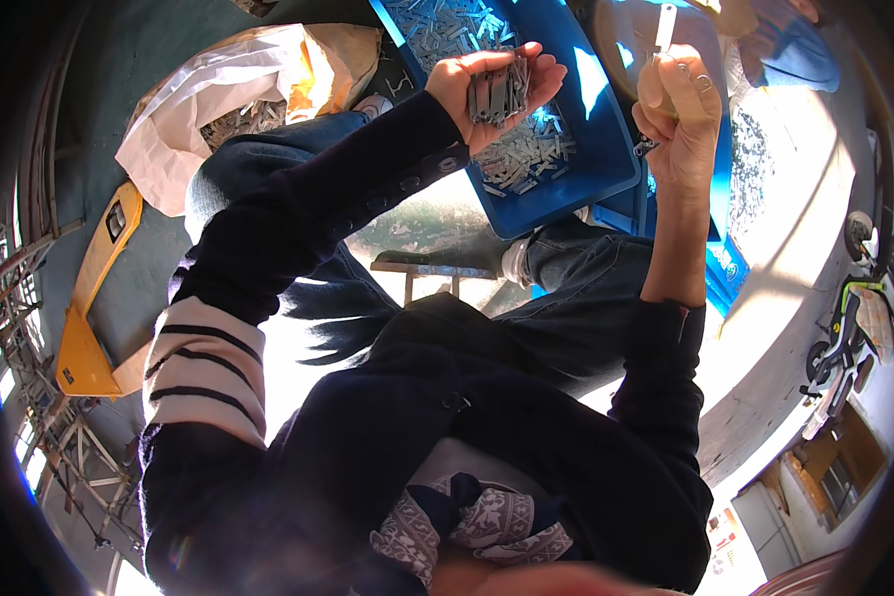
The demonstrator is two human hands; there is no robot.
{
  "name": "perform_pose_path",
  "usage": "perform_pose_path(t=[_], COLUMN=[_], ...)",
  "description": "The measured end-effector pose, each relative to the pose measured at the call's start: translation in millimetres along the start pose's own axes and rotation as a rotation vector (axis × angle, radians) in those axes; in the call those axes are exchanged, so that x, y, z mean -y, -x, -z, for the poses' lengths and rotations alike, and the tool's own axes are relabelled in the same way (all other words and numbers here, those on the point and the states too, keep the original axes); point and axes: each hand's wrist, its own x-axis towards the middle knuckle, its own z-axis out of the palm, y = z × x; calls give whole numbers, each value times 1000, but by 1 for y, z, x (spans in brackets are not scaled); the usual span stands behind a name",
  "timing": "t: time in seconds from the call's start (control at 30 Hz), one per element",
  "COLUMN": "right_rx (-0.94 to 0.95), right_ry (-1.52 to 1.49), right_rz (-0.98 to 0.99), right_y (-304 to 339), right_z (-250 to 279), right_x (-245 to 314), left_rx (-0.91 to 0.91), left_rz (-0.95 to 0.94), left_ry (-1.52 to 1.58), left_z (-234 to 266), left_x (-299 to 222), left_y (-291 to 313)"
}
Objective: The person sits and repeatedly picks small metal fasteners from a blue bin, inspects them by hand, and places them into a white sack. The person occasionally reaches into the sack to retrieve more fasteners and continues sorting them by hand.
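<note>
My left hand is turned palm up and cups a handful of small flat grey metal strips. It is above a blue plastic bin that holds many loose strips of the same kind. My right hand is raised to the right of the bin, fingers closed. A single pale flat strip with a small hole sticks up from between its fingertips. A small dark piece shows at the lower edge of that hand; its kind I cannot make out.
To the left, an open white sack contains more metal pieces. A yellow pallet jack stands beyond it. Another person in blue is at the upper right. A scooter-like vehicle is at the far right.
</note>
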Motion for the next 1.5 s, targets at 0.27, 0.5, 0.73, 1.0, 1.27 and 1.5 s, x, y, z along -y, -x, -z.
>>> perform_pose_path(t=[0.27, 0.5, 0.73, 1.0, 1.27, 1.5], right_rx=[40, -91, -129, -142, -227, -184], right_ry=[-210, 322, 660, 1096, 873, 311], right_rz=[-343, -403, -166, 136, 149, 39], right_y=[0, 11, 16, 18, 13, 9], right_z=[-7, -30, -42, -46, -24, -14], right_x=[-18, -33, -33, -34, -13, 1], left_rx=[-207, -353, -427, -309, -139, -124], left_rz=[-127, -229, -227, -252, -146, -95], left_ry=[-188, -298, -315, -369, -350, -413], left_z=[0, -3, -6, -18, -29, -39], left_x=[-3, -2, 5, 11, 12, 12], left_y=[-3, -1, -8, -15, -13, -10])
